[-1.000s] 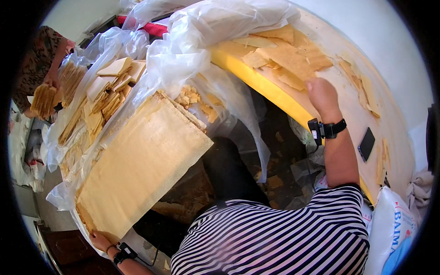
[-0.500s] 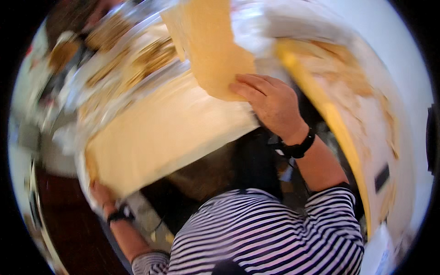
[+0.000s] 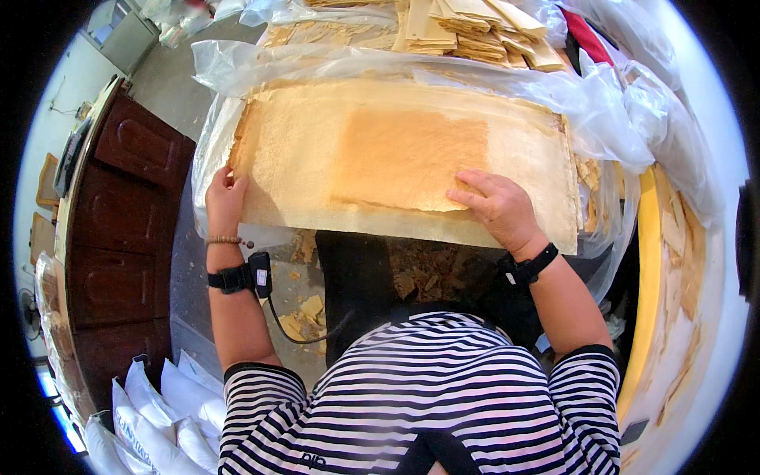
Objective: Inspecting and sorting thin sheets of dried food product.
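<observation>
A wide cream sheet (image 3: pixel 289 138) with rough, browned edges lies in front of me; I cannot tell if it is cloth or a food sheet. A smaller, darker tan sheet (image 3: pixel 412 158) rests flat on its middle and right part. At the cream sheet's left edge, my left hand (image 3: pixel 226 194) pinches the browned border between thumb and fingers. My right hand (image 3: pixel 499 206) lies over the tan sheet's near right corner, its fingers stretched out with the tips touching the surface.
Stacked folded tan sheets (image 3: pixel 475 32) and clear plastic film (image 3: pixel 340 67) lie beyond. To the right runs a yellow-edged bench (image 3: pixel 645 277) with scraps. A dark red wooden cabinet (image 3: pixel 127 214) stands left, with white sacks (image 3: pixel 150 404) below. Tan scraps (image 3: pixel 305 321) litter the floor.
The tan sheet, earlier lifted in my right hand, now lies flat on the cream sheet. My view has turned, and both hands now face the near side of the sheets.
</observation>
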Demonstrator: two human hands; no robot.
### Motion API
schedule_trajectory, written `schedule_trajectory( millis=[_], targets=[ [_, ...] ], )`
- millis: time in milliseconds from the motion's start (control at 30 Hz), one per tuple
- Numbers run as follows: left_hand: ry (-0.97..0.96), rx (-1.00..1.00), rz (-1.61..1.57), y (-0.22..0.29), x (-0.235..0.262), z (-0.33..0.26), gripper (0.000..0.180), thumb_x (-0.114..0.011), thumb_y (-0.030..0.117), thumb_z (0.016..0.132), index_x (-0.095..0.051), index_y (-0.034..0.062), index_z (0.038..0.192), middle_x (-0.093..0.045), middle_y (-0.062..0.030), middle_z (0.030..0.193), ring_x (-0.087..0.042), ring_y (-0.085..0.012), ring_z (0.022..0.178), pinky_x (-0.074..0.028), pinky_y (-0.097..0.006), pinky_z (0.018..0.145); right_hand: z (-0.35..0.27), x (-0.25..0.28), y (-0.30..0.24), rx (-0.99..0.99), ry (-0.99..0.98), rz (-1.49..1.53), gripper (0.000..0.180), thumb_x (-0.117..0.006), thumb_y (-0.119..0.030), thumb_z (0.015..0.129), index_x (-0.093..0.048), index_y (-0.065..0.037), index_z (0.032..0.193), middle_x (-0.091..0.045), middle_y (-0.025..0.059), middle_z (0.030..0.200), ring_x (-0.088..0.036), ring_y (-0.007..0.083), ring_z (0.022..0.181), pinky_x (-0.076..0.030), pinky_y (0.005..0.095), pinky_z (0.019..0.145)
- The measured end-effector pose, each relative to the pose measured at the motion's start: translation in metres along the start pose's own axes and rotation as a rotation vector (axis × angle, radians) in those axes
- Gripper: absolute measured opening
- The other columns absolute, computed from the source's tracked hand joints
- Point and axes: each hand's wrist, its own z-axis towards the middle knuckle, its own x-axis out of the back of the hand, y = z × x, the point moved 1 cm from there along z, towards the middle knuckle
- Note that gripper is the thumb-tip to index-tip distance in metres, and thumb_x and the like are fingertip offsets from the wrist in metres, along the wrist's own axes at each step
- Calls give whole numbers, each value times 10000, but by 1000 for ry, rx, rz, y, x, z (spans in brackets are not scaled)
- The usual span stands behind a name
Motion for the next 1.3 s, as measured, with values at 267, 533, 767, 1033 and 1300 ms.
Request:
schedule_trajectory(
  millis=[267, 533, 767, 1033, 1300],
  targets=[
    [34, 3, 311, 11, 26, -46, 361, -628, 177, 861, -662, 26, 1187, -712, -173, 860, -698, -268, 762, -530, -369, 691, 0, 0, -15, -69, -83, 64, 315, -743, -156, 761, -724, -170, 1075, -644, 86, 1227, -611, 280, 1138, -504, 385, 937],
    [111, -199, 194, 75, 44, 14, 284, -635, 264, 879, -723, 2, 946, -689, -189, 751, -699, -240, 700, -521, -375, 651, 0, 5, -15, -56, -62, 94, 265, -719, -280, 832, -727, -156, 1065, -637, 78, 1229, -602, 268, 1135, -495, 399, 931],
    [131, -673, 389, 249, -53, -98, 116, -633, 224, 889, -708, 157, 948, -704, -108, 823, -682, -323, 723, -535, -407, 601, -9, -7, 8, -208, -61, 313, 299, -615, -376, 917, -730, -144, 1066, -658, 103, 1189, -610, 299, 1101, -501, 392, 920],
    [-176, -903, 394, 271, -163, -177, 124, -598, 201, 891, -600, 120, 797, -590, -76, 693, -642, -267, 649, -522, -393, 585, -2, 1, 30, -944, 90, 1406, 430, -637, -372, 952, -696, 50, 1014, -688, 56, 969, -618, 115, 873, -498, 270, 766],
    [-396, -765, 36, 261, -94, -117, 403, -610, 335, 941, -637, 78, 1251, -676, -162, 1174, -653, -344, 1041, -524, -407, 891, -7, -16, 44, -947, 95, 1019, 210, -660, -198, 925, -683, -7, 843, -591, -51, 739, -507, 49, 671, -428, 222, 634]
  ],
)
